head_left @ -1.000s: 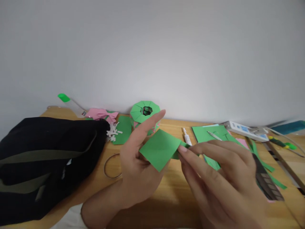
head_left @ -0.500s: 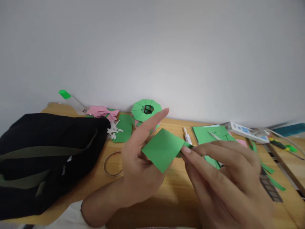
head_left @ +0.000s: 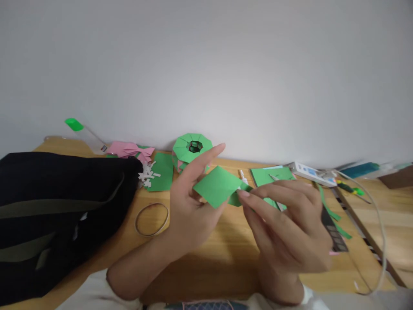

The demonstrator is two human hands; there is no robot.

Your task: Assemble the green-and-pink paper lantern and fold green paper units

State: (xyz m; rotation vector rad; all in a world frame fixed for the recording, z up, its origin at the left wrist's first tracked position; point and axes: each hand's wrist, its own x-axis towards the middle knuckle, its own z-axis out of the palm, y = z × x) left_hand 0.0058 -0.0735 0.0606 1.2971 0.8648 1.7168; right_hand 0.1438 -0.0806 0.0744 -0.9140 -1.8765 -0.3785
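A plain pale wall (head_left: 206, 77) is filling the background, and the wooden worktop (head_left: 222, 241) is stretching below it. A black fabric bundle (head_left: 64, 215) is taking up the left side. Over the middle, the right hand (head_left: 287, 224) is pinching the right corner of the green paper (head_left: 217, 186), its grip narrow and closed on that piece. The left hand (head_left: 190, 215) is supporting the same paper from the left, one finger pointing up; its other fingers are hiding behind the sheet, so how firmly they are gripping cannot be told.

The paper is hanging between both hands, above the worktop. Compared with half a second ago, its diamond face is looking flatter, more of a lower green layer is showing, and a small whitish patch is appearing beside the right fingertip. This is probably leaving the joined corner less covered, with the work centring there.

Behind, a green-and-pink folded ring (head_left: 181, 149) is standing near the wall, a power strip (head_left: 312, 173) is lying to the right, and white paper scraps (head_left: 146, 174) are gathering beside the bundle.
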